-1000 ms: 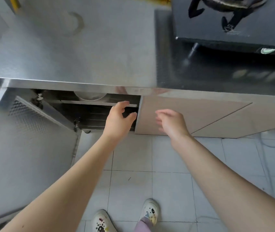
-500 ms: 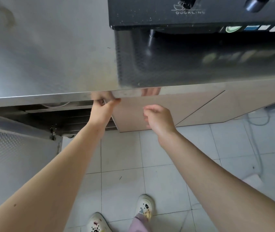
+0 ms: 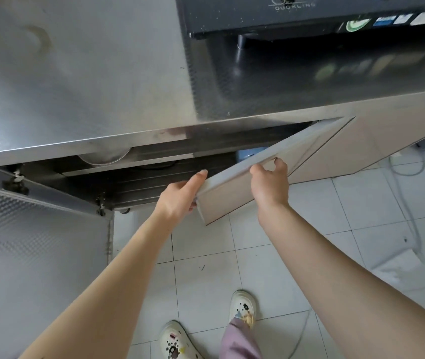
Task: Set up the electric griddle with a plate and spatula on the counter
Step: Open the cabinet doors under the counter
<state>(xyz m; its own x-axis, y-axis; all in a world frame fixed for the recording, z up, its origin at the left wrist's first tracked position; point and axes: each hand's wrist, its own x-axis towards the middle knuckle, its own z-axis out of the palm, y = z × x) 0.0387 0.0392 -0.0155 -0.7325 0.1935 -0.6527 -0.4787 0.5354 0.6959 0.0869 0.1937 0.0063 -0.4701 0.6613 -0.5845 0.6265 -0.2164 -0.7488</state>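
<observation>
We look down at our two bare hands at a beige cabinet door [image 3: 278,177] under a steel counter [image 3: 82,81]. The door is swung partly open, its free edge angled out toward us.

Our left hand [image 3: 180,196] is the grip on the door's free corner: the fingers curl behind the edge while the thumb lies along the top. Our right hand [image 3: 271,185] is a second grip, just to the right of the left one, closed over the door's top edge with fingers hooked behind it and the thumb in front. So both hands hold the one door, and neither holds anything else.

To the left of the left grip, a second door [image 3: 32,242], metal with a dimpled inner face, stands wide open. Between the two doors, above and behind the grips, the dark cabinet interior [image 3: 128,182] shows shelf edges and one round metal vessel [image 3: 105,155] tucked just under the counter lip. We cannot tell what it is. Something blue [image 3: 246,152] peeks out behind the beige door, above the right grip.

On the counter, far above the right grip, sits one black appliance [image 3: 232,19] with a printed brand name. No griddle, plate or spatula can be made out.

Below the grips, two patterned white clogs [image 3: 242,307] stand on white floor tiles [image 3: 323,224], and a pale cable [image 3: 411,213] trails to the right.
</observation>
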